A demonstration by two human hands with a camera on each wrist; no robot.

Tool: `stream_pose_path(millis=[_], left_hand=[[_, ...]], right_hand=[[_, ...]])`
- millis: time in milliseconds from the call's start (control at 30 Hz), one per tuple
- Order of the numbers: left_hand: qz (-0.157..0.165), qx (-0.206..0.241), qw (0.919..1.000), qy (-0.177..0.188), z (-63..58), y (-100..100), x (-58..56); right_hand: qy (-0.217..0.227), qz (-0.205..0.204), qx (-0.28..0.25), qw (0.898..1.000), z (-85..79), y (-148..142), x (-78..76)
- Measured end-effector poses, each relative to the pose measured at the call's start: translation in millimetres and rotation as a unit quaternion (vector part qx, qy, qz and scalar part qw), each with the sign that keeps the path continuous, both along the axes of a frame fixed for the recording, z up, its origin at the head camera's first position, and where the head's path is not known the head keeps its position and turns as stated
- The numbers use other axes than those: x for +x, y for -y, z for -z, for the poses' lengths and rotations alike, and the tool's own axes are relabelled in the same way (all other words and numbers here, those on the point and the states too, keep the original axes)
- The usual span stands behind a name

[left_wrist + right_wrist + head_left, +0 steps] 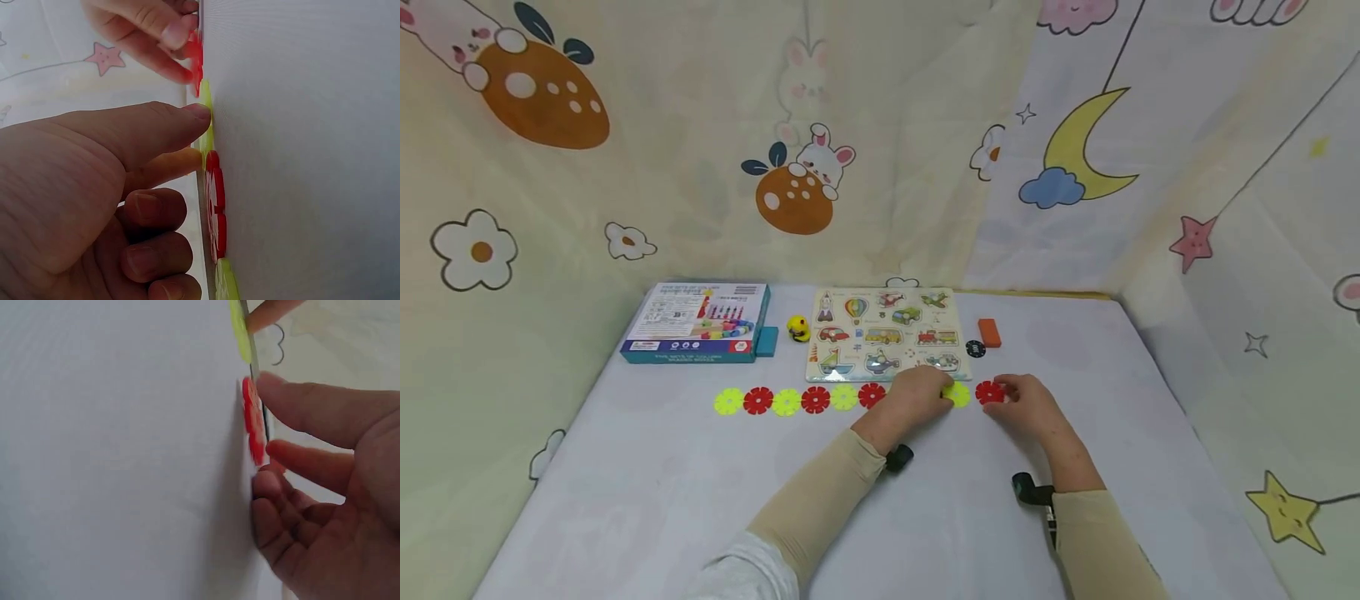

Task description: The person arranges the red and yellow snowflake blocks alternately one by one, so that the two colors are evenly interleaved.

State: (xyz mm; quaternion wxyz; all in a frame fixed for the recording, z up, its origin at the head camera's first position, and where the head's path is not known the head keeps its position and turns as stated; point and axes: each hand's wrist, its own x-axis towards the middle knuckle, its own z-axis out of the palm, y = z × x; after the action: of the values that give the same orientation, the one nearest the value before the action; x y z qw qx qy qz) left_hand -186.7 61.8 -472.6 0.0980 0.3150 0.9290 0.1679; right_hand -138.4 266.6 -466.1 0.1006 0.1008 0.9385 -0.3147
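Observation:
My left hand [916, 398] pinches a yellow-green notched plastic disc [958, 394] between thumb and index finger; its other fingers are curled in the left wrist view. Just to the right, my right hand [1032, 408] holds a red notched disc [252, 422] by its edges with thumb and forefinger. A small gap separates these two discs in the head view. Leftward runs a row of alternating yellow-green and red discs, from a yellow-green disc [729, 402] at the far end to a red disc [872, 394] beside my left hand. Part of the row is hidden under that hand.
Behind the row lies a vehicle picture board [887, 333]. A toy box [696, 323], a teal block [767, 342] and a yellow duck [798, 328] stand to its left. An orange block [989, 333] and a black round chip [975, 348] lie to its right.

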Motion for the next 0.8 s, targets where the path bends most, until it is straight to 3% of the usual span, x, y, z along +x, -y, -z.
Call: stream_pose_path(millis=[167, 300, 500, 800], left_hand=[[-0.004, 0.013, 0.9999, 0.004, 1.5, -4, -3.1], [-0.016, 0.031, 0.999, 0.027, -1.2, -1, -6.8], [-0.029, 0.036, 0.9981, 0.04, -6.2, 3, -13.3], [-0.039, 0.045, 0.9966, 0.057, -2.7, 4, -14.2]], right_hand=[[-0.004, -0.013, -0.027, 1.0, 6.6, -10, -3.2], [0.001, -0.015, -0.045, 0.999, 9.1, -15, -11.9], [0.016, -0.011, -0.056, 0.998, 3.9, -10, -23.1], [0.035, 0.008, -0.051, 0.998, 3.5, -6, -22.1]])
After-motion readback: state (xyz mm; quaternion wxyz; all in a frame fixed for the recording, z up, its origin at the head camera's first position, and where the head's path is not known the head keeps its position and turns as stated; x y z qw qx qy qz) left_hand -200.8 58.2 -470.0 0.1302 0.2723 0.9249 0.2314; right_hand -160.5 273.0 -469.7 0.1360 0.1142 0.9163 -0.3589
